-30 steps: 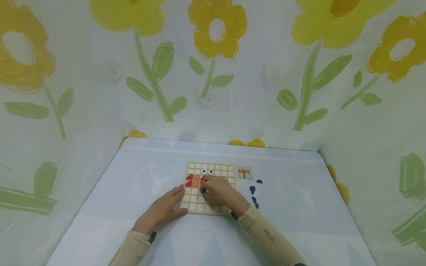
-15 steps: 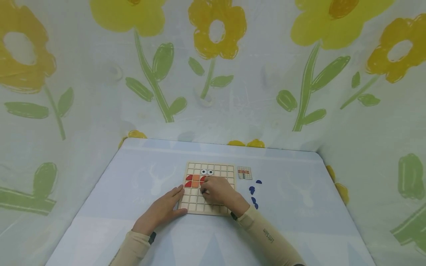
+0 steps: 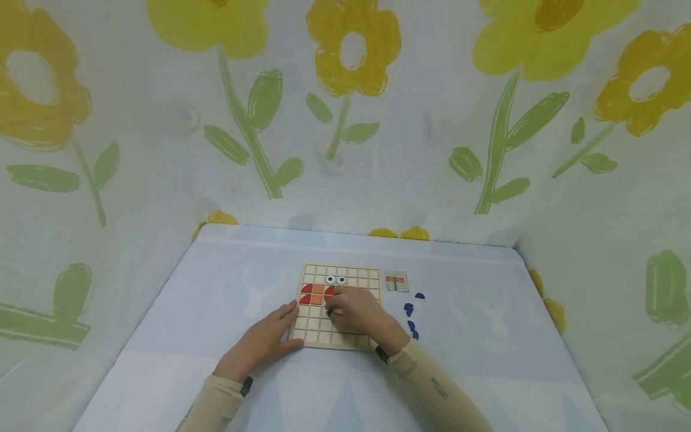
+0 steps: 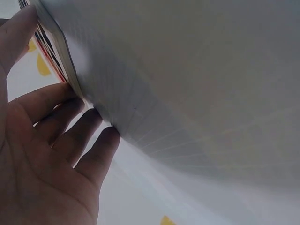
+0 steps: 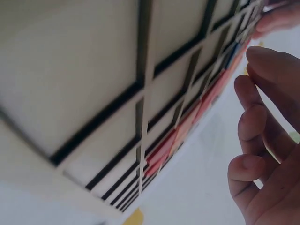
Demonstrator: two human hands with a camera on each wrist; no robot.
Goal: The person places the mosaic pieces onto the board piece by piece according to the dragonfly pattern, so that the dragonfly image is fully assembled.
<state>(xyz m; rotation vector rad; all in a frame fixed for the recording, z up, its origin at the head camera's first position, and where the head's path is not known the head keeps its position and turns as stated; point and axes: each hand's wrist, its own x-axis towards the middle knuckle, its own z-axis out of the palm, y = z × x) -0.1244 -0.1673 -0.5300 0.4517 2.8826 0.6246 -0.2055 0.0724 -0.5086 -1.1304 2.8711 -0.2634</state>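
Observation:
A wooden grid board (image 3: 318, 337) lies on the table. At its left edge rests my left hand (image 3: 264, 341), fingers extended along the side and thumb at the near corner. In the left wrist view, the left fingertips (image 4: 110, 133) touch the board's rim. Over the board's middle, my right hand (image 3: 353, 309) has curled fingers and pinches a small dark blue piece (image 3: 331, 311) just below the red pieces (image 3: 328, 294); most of it is hidden. Red quarter-round pieces (image 3: 306, 298), orange squares (image 3: 317, 294) and two eye discs (image 3: 341, 280) sit in the grid.
Right of the board lies a small pattern card (image 3: 396, 280). Below and beside it are several loose blue half-round pieces (image 3: 420, 296) on the pale table (image 3: 464, 360). A flower-printed curtain (image 3: 410, 168) surrounds the table.
The right hand stays over the same cells, its fingers shifting very slightly round the blue piece; its wrist and forearm move a little to the right. The left hand keeps its place.

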